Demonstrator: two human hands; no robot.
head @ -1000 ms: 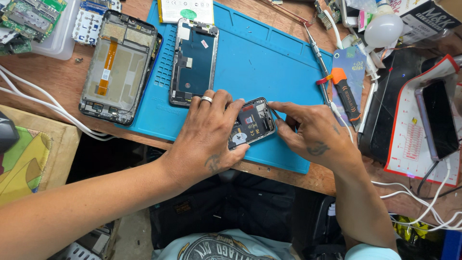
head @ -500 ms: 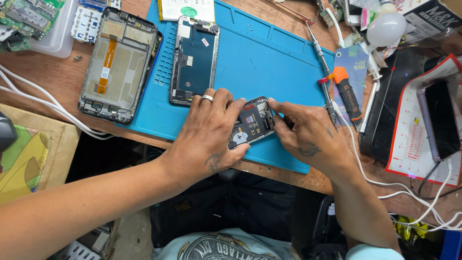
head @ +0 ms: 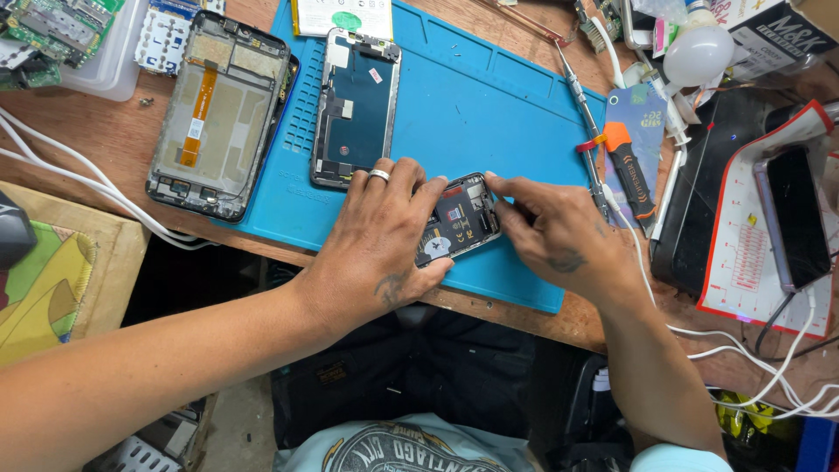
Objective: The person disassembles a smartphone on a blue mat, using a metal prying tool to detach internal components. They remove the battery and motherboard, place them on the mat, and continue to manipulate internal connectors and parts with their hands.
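The opened phone (head: 459,223) lies with its inner side up near the front edge of the blue mat (head: 489,114), which covers the middle of the worktop (head: 105,140). We press it flat with our left hand (head: 380,240): the palm and fingers lie over its left part, and this grip pins it to the mat, probably so that it cannot slide while the other hand works. Our right hand (head: 559,232) comes in from the right, its grip narrow, with fingertips (head: 491,182) at the phone's upper right corner, where they seem to pick at a small part; whether they hold anything we cannot tell.

Two other stripped phones lie farther back, out of the way of the hands. A dark frame (head: 357,105) rests on the mat's back left part, and a larger grey chassis with an orange flex strip (head: 218,109) lies at the mat's left edge, mostly on the bare wood. An orange-handled tool (head: 631,170) and a thin screwdriver (head: 581,114) rest near the mat's right edge, close to the right hand.

Compared with a second ago, the left hand has kept its place on the phone. The right hand has shifted: its fingertips were then at the phone's right side, lower down, and now reach the upper corner.
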